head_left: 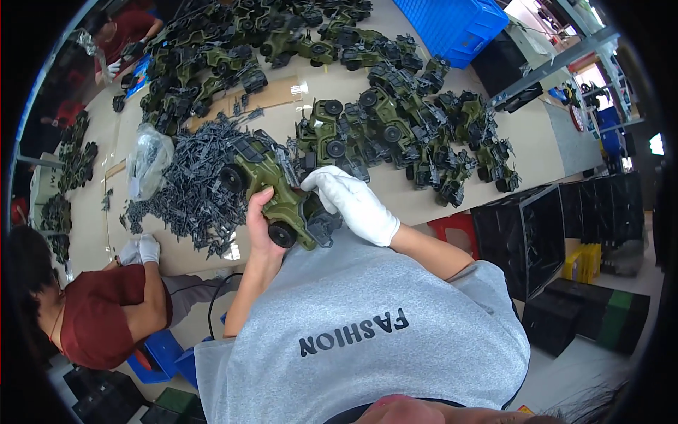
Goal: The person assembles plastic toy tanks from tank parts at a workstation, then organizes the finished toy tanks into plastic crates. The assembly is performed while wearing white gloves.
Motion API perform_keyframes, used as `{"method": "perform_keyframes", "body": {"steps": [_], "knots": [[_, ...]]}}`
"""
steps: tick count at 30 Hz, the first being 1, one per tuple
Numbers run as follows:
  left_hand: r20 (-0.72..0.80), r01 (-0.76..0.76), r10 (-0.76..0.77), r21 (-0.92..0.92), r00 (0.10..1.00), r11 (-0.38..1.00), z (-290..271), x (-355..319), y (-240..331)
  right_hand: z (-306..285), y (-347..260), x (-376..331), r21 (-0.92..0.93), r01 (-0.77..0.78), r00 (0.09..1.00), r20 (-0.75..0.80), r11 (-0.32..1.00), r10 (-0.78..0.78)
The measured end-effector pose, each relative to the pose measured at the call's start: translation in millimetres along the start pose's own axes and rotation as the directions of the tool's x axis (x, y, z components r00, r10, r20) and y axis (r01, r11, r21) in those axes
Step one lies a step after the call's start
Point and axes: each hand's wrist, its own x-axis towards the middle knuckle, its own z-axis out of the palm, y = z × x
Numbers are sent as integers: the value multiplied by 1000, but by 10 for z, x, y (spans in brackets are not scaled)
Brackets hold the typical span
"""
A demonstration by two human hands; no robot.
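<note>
We cradle a green toy jeep (279,192) at the centre of the view: our bare left hand (260,225) wraps its underside, steadying it, while our white-gloved right hand (353,201) closes on its rear end at three o'clock. A heap of grey plastic parts (191,180) lies at nine o'clock on the tan table (395,191), and finished jeeps (417,134) crowd one o'clock beneath a blue crate (452,25).

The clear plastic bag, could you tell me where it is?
In the head view, the clear plastic bag lies left on the table, at the grey parts pile.
</note>
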Motion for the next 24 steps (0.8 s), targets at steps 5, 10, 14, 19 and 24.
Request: {"method": "perform_keyframes", "body": {"steps": [5,10,14,19,24], "knots": [[-51,16,-17,-33,999,999,-55,-77,-5,110,119,-117,-4,109,994,13,994,-108],[-81,61,-58,35,995,998,-154,-92,-28,79,340,-122,141,-76,996,63,987,67],[-90,-79,91,124,992,989,142,-265,-3,18,244,34,441,-457,885,133,773,447],[-90,-109,126,175,988,979,135,-371,4,137,455,-50,462,-334,935,52,821,351],[-89,-97,119,216,989,972,184,-361,23,60,791,-125,330,-331,942,54,884,332]]}}
